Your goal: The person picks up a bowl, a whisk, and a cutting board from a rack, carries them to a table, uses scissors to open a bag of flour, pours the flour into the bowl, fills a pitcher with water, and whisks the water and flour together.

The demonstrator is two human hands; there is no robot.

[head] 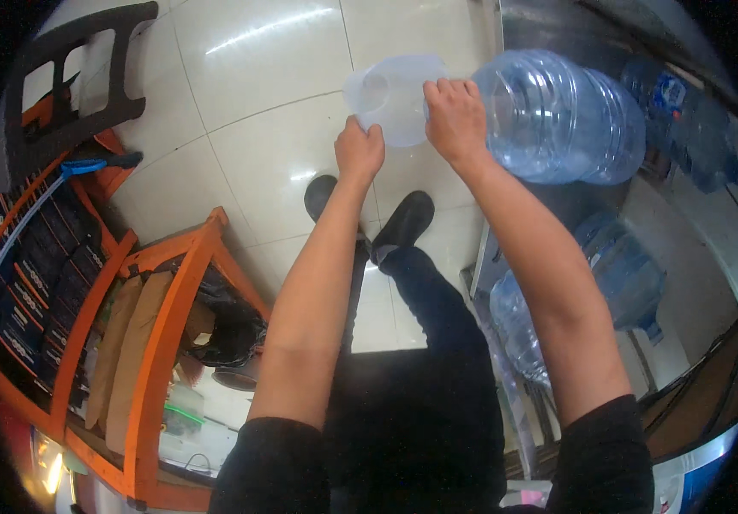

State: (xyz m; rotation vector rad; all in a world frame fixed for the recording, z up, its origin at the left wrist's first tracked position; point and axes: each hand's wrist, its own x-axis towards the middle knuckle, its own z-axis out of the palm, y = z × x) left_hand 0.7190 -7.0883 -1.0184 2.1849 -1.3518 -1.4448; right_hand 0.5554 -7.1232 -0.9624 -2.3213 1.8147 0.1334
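My left hand [359,149] pinches the near edge of a thin, translucent plastic piece [398,106] with a rounded outline. The plastic is held above the tiled floor, and a faint circle shows in it. My right hand [458,122] is closed at the left end of a large, clear-blue water bottle [552,115], seemingly around its neck. A bluish sliver shows beside those fingers, which hide most of the grip. The bottle lies on its side and looks empty. The plastic's right edge meets my right fingers; whether they also hold it is unclear.
More large water bottles [626,273] lie at the right by a metal edge [491,250]. An orange metal rack [170,340] with dark boxes [35,315] and flat cardboard [134,360] stands at the left. A dark frame [121,70] rises at the upper left. My shoes [404,218] are on floor tiles [266,154].
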